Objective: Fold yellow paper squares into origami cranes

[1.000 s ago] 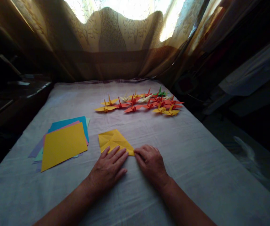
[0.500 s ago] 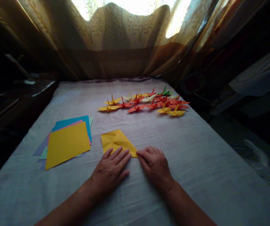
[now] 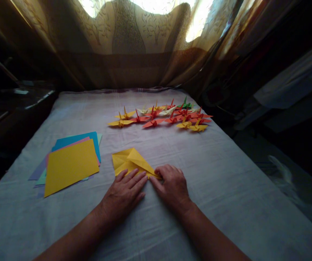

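A partly folded yellow paper point(image 3: 130, 161) lies on the white cloth in front of me. My left hand point(image 3: 123, 195) rests flat on its near edge, fingers stretched out and pressing down. My right hand point(image 3: 171, 186) is curled at the paper's near right corner, with its fingertips pinching and lifting that corner a little.
A stack of coloured square sheets point(image 3: 70, 163), yellow on top, lies to the left. Several folded paper cranes point(image 3: 160, 117) in red, yellow, white and green sit farther back. The cloth-covered table point(image 3: 226, 181) drops off at the right. Curtains point(image 3: 134, 40) hang behind, and dark furniture point(image 3: 11, 108) stands at the left.
My right hand's fingertips have moved onto the paper's near right corner and raised it slightly. The left hand stays pressed flat. The view has shifted a little.
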Demonstrator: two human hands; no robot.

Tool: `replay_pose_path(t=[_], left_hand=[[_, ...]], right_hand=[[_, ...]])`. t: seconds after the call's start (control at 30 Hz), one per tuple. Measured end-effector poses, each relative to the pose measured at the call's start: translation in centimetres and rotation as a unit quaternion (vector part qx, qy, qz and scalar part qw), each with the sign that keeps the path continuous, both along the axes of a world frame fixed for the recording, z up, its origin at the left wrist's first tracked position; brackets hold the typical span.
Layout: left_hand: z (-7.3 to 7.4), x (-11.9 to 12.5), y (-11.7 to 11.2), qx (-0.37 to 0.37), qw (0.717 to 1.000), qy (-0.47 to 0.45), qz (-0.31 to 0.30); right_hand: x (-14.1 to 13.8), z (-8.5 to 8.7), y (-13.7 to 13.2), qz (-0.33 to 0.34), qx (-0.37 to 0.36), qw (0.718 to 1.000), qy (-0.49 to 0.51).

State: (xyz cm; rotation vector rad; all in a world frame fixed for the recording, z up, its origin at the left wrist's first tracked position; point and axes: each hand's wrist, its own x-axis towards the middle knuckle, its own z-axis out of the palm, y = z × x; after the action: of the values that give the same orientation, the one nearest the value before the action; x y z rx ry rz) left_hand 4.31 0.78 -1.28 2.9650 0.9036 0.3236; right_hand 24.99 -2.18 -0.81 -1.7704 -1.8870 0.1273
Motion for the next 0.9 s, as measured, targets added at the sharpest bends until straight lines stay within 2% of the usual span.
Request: replay_pose_path(t=[0.2, 0.47, 0.73, 0.9], left_hand=[[0.11, 0.06, 0.15, 0.01, 1.0, 0.005, 0.004], [0.2, 0.1, 0.35, -0.016, 0.999, 0.031, 0.028], [0.42, 0.31, -0.17, 0.008, 0.999, 0.027, 0.028], [0.08, 0.17, -0.05, 0.021, 0.999, 0.027, 0.018]], right_hand=[[0.16, -0.12, -0.05, 0.009, -0.005, 1.0, 0.005], [0.13, -0.33, -0.04, 0.009, -0.007, 1.0, 0.005], [0.22, -0.26, -0.07, 0.014, -0.006, 1.0, 0.012], [0.17, -0.45, 0.0, 0.01, -0.004, 1.0, 0.004]])
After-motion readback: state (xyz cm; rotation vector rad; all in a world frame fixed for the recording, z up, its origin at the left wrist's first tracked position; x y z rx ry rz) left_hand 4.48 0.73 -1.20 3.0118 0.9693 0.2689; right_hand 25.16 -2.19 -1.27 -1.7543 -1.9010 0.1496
